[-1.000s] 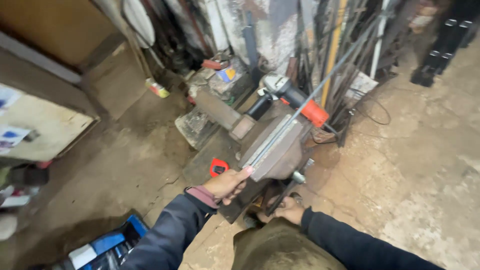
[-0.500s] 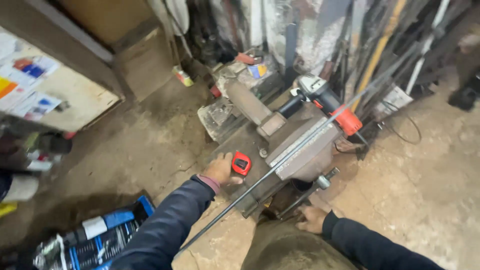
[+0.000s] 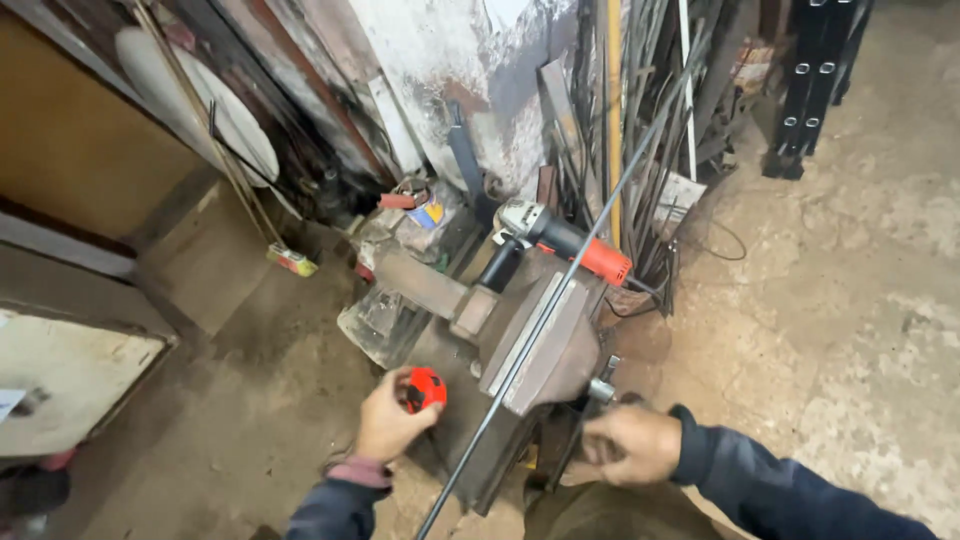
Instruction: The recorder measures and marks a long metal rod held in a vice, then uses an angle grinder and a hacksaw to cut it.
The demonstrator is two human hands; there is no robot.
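The left hand (image 3: pixel 388 425) is gripping a small red round tape measure (image 3: pixel 425 389) beside the big rusty steel bench vise (image 3: pixel 545 345), where a long thin dark metal rod (image 3: pixel 560 290) is lying, while the right hand (image 3: pixel 630 445) is apparently closing on the vise handle (image 3: pixel 600 385), best turned steadily.

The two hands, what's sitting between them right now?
In the head view, a long thin metal rod and the bench vise lie between the left hand, holding a red tape measure, and the right hand.
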